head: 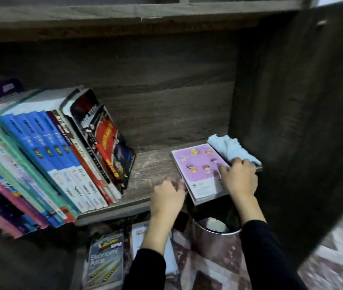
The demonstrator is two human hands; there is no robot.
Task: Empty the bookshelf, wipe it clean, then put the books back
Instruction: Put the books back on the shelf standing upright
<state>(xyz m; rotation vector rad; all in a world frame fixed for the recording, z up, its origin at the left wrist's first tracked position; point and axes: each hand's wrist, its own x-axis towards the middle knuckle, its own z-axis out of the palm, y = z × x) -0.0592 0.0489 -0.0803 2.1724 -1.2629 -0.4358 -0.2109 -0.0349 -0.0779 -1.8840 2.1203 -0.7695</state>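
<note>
A dark wooden shelf (151,168) holds a leaning row of books (61,155) on its left half. At the right end a pink book with cartoon figures (197,170) lies flat, jutting over the front edge. A light blue cloth (231,149) sits bunched behind it in the corner. My right hand (238,177) grips the pink book's right side, fingers curled over the cover. My left hand (168,196) rests at the shelf's front edge just left of the book, fingers loosely bent, holding nothing.
Below the shelf, a round metal bin (214,237) stands on a patterned rug (333,258). Several books, one grey with "SPM" on it (106,262), lie on the floor to its left. The shelf's dark side panel (292,122) rises at the right.
</note>
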